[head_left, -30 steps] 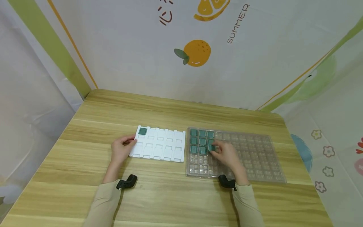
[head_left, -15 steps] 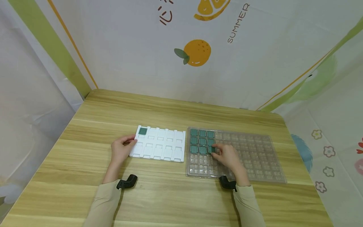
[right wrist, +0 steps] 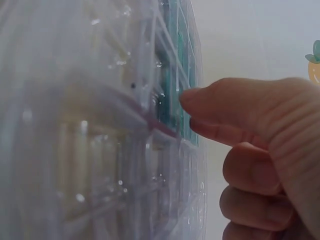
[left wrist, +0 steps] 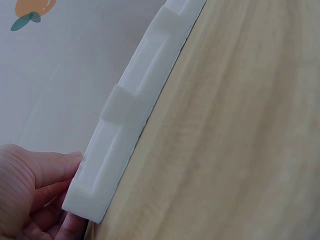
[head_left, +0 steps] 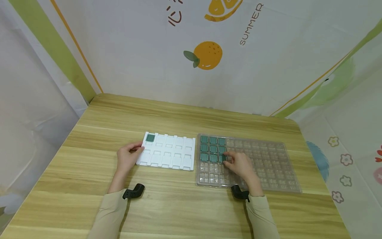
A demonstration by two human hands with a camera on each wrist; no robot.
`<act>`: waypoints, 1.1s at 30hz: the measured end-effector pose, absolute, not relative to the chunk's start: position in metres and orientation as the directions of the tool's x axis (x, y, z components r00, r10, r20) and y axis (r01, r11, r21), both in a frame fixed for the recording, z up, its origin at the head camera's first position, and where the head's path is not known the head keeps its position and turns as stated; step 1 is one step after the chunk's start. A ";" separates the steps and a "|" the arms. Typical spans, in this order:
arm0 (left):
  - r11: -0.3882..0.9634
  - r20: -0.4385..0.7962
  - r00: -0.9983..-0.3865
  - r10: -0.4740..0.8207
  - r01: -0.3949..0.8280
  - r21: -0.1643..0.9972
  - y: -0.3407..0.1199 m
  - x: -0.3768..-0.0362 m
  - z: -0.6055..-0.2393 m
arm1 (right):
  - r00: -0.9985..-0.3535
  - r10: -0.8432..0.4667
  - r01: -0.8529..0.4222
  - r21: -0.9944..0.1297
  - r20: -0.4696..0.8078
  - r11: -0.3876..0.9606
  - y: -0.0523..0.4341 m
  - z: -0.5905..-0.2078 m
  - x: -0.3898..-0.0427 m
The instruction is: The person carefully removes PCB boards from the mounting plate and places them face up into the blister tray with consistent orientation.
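The wooden table point(head_left: 179, 205) carries two trays side by side, with bare wood in front of them and behind, towards the printed backdrop point(head_left: 209, 56).

The clear blister tray point(head_left: 262, 166) is the larger item. It lies on the right, its near edge well in from the table's front edge. It looks thin, flexible and light, and is likely to flex or shift if pressed off-centre.

The white tray point(head_left: 170, 156) lies just left of it, the two nearly touching. It appears stiffer, with raised ribs between pockets. One green chip point(head_left: 150, 138) sits in its far-left corner pocket.

The left hand point(head_left: 126, 159) holds the white tray's left end, thumb on top and fingers point(left wrist: 50, 207) at the corner.

The right hand point(head_left: 240, 164) rests over the clear tray, thumb and forefinger pinching a green chip point(head_left: 222, 158) at the lower right of the block of green chips point(head_left: 212, 148) in the tray's far-left pockets. The other fingers are curled.

Judgement: the chip is small, light, rigid and probably delicate on its face, so it is best taken by opposite edges. Pocket walls leave little finger room. A straight lift looks necessary, after which the route left across the tray is unobstructed.
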State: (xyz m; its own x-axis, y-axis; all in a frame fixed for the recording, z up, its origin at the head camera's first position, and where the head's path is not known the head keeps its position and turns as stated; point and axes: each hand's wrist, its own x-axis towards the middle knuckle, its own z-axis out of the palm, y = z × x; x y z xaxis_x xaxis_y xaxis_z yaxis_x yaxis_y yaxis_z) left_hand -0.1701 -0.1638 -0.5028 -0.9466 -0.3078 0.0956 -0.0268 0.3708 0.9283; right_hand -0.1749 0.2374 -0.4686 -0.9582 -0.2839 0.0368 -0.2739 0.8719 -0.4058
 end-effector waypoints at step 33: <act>0.377 0.094 -0.947 -0.306 -0.030 0.926 -0.166 -0.171 -0.505 | -0.908 -0.372 -0.418 -0.472 0.192 0.776 0.189 -0.455 -0.193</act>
